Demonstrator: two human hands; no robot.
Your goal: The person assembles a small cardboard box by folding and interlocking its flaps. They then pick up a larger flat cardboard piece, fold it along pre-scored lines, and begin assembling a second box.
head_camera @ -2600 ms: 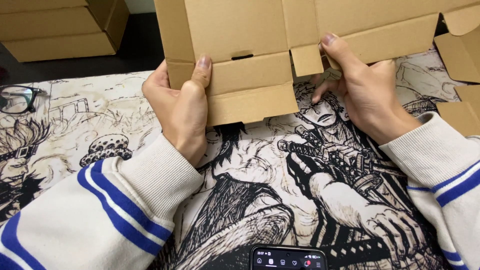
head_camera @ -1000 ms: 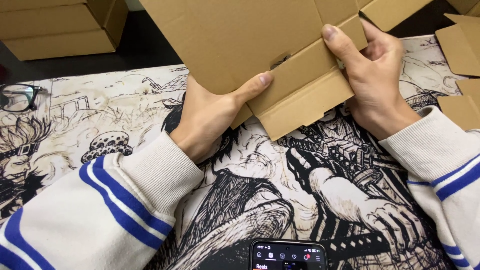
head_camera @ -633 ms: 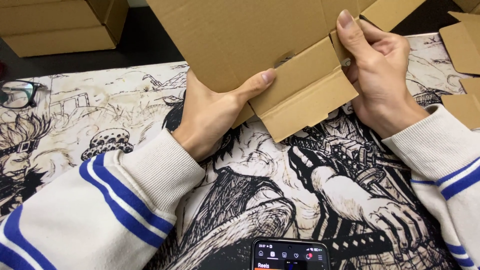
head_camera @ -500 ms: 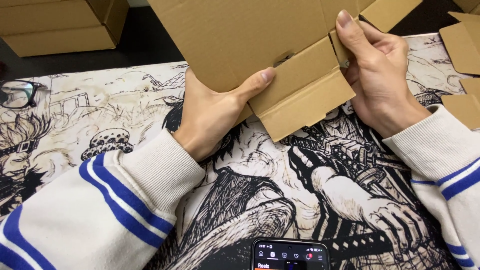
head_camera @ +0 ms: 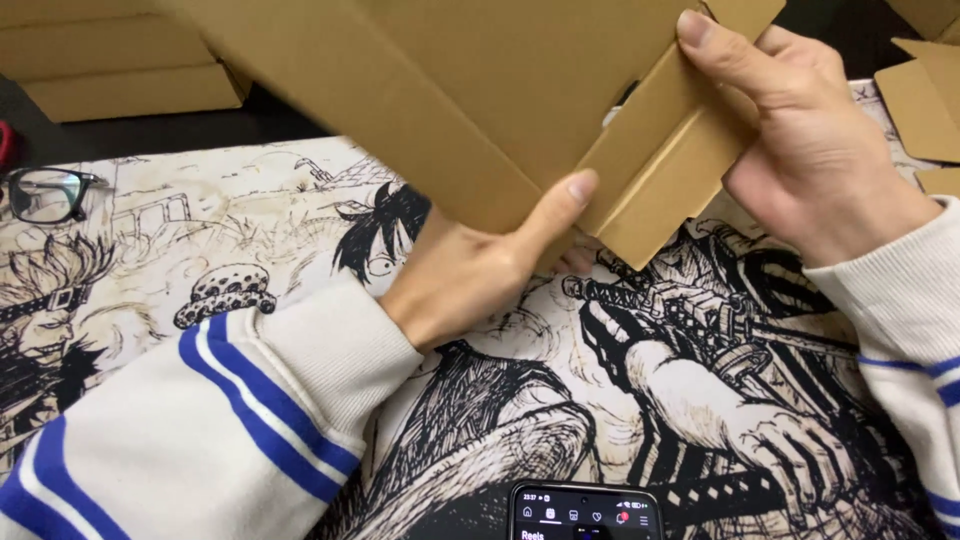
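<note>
The person is holding a flat cardboard box blank [head_camera: 470, 90] up above the worktop [head_camera: 250, 230], tilted so that its lower edge is sloping down to the right. The left hand [head_camera: 480, 270] is supporting it from beneath, with the thumb pressing on the front face near the folded strip; the grip there is pinching the cardboard between thumb and the fingers hidden behind it. The right hand [head_camera: 810, 160] is clasping the right end, its forefinger lying along the top of the narrow folded flap [head_camera: 660, 180] and its grip closing around that flap.

Judging from how things lie, the folding is only beginning: one long flap is creased over into a double strip, while the main panel is lying open and no walls are standing. The remaining sides and end tabs appear unfolded.

A printed comic-art mat is covering the worktop. A pair of glasses [head_camera: 50, 195] is lying at the left edge, a phone [head_camera: 585, 512] with a lit screen near the bottom, and more cardboard boxes [head_camera: 120, 70] are stacked at the back left.
</note>
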